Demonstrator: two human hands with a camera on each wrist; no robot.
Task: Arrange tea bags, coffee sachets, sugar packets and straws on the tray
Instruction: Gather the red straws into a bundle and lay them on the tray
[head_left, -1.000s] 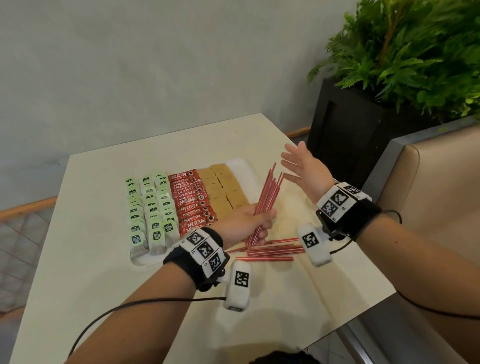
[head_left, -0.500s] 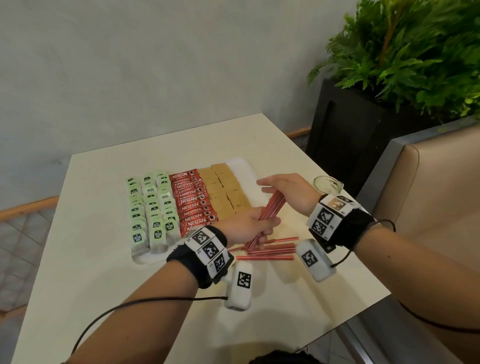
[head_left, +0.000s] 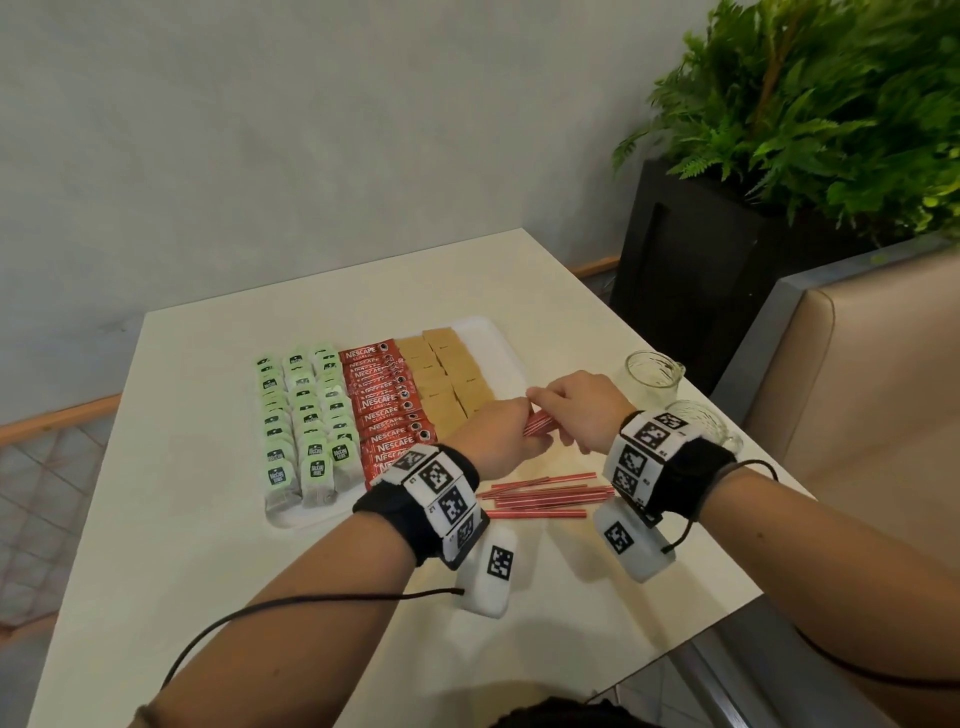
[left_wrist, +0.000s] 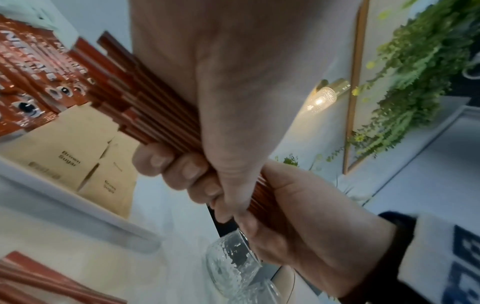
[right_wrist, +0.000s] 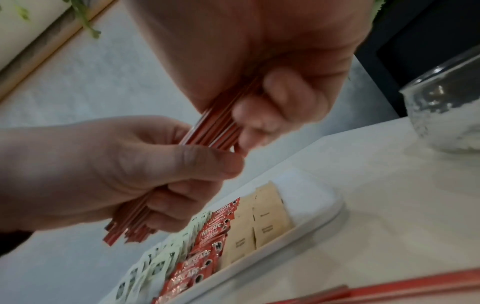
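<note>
Both hands are wrapping around one bundle of red straws (head_left: 537, 422), held up just off the tray's right end. The left hand (head_left: 493, 441) is gripping the lower part, fingers curled round and thumb lying across it; the right hand (head_left: 582, 410) is closing over the upper end, fingertips (right_wrist: 262, 115) pinching the sticks together. The bundle is tilting away toward the right hand.

Just below the hands, more loose straws (head_left: 545, 493) are lying flat on the table (head_left: 208, 545), beside the near right corner of the white tray (head_left: 488, 338). On the tray, green tea bags (head_left: 306, 415) are filling the left rows, red coffee sachets (head_left: 387, 410) the middle, and brown sugar packets (head_left: 447, 374) are sitting to their right, leaving a bare strip at the right end.

Two glass jars (head_left: 652, 374) are standing near the table's right edge, past the right wrist.
</note>
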